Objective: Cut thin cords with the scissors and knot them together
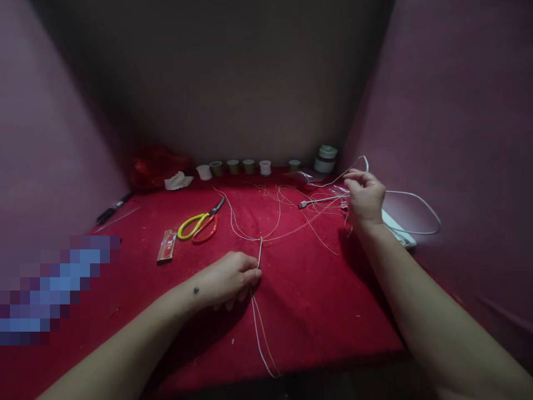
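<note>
Near the middle of the red cloth, my left hand pinches a bundle of thin cords between thumb and fingers. Two cord tails, one white and one tan, hang from it toward the front edge. From a small knot just above the fingers, thin cords spread over the cloth. My right hand is raised at the right with its fingers pinched together on a thin cord. That cord runs from the knot up toward the fingers. A white loop of cord rises just above this hand.
Yellow-and-red scissors and a small packet lie left of centre. Thread spools, a lidded jar and red plastic line the back. A white cable and white device are at right; a dark pen at left.
</note>
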The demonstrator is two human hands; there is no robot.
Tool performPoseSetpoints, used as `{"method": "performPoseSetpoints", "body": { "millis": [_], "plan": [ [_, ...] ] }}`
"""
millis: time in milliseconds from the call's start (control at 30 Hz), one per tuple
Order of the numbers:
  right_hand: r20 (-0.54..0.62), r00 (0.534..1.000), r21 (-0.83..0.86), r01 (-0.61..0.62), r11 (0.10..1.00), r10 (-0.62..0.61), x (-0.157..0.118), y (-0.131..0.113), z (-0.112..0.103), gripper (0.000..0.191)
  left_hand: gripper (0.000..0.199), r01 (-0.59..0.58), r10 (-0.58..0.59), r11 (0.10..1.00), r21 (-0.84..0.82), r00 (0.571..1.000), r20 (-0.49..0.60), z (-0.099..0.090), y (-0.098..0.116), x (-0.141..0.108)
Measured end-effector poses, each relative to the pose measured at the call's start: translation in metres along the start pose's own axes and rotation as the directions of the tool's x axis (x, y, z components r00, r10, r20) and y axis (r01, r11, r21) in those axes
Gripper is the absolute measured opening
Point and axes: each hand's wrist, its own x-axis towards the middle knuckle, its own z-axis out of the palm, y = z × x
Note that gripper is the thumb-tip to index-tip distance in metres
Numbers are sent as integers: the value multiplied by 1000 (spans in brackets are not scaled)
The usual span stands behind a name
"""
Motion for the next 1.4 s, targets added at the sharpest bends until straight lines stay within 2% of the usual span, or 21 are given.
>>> {"method": "performPoseSetpoints", "body": {
  "millis": [67, 133, 167, 233, 300, 367, 433, 500, 567, 633, 667, 700, 767, 833, 900, 1000, 1067, 1200, 1400],
  "plan": [
    [74, 992, -333, 123, 935, -105, -5, 0, 1, 7, 31, 3, -2, 1000, 29, 999, -34, -3, 0, -2],
    [188, 968, -508, 241, 827, -167, -16, -6, 8, 9, 29, -18, 20, 1000, 12, 989, -150, -8, 1, -4],
    [256, 949, -529, 297, 795, -184, -25, -11, 13, 11, 26, -32, 26, 999, -27, 974, -225, -10, 1, -3],
    [444, 886, -464, 355, 812, -134, -45, -22, 26, 15, 17, -89, 10, 976, -200, 931, -366, -13, 3, 0],
    [669, 743, -362, 335, 870, -8, -68, -33, 40, 15, 12, -173, -28, 880, -442, 910, -414, -13, 3, 6],
    [784, 617, -327, 319, 890, 67, -88, -40, 51, 15, 11, -207, -38, 742, -637, 937, -348, -8, 4, 13],
    [829, 551, -323, 336, 885, 94, -103, -42, 58, 14, 13, -175, -3, 646, -743, 973, -231, -2, 3, 19],
    [838, 534, -341, 360, 869, 108, -111, -42, 61, 12, 15, -140, 33, 587, -797, 988, -150, 5, 3, 23],
    [828, 550, -355, 368, 859, 106, -112, -40, 62, 9, 13, -129, 46, 545, -829, 991, -123, 10, 3, 27],
    [819, 561, -348, 320, 881, 120, -112, -40, 63, 8, 9, -110, 37, 524, -845, 994, -106, 14, 4, 29],
    [820, 552, -343, 258, 903, 153, -112, -40, 63, 7, 8, -103, 31, 522, -847, 994, -102, 15, 4, 30],
    [825, 526, -340, 172, 925, 206, -111, -40, 63, 8, 8, -100, 23, 528, -843, 994, -103, 16, 5, 30],
    [838, 446, -343, -21, 939, 316, -111, -41, 64, 9, 9, -108, 14, 561, -821, 993, -121, 18, 6, 31],
    [841, 389, -346, -146, 927, 375, -110, -41, 65, 9, 11, -110, 3, 604, -790, 991, -136, 19, 8, 31],
    [832, 406, -348, -150, 926, 378, -108, -40, 66, 7, 12, -97, -7, 630, -770, 992, -130, 20, 9, 31],
    [812, 468, -365, -58, 929, 348, -104, -40, 69, 9, 11, -91, -3, 645, -758, 993, -121, 21, 9, 30],
    [801, 485, -396, -12, 918, 351, -103, -41, 71, 11, 9, -94, 8, 650, -754, 993, -117, 21, 8, 31],
    [790, 495, -452, 74, 889, 361, -102, -42, 76, 12, 10, -92, 21, 654, -751, 994, -104, 21, 4, 33],
    [804, 468, -466, 114, 877, 367, -99, -41, 78, 14, 7, -84, 1, 646, -758, 994, -110, 21, 5, 33]
  ]
}}
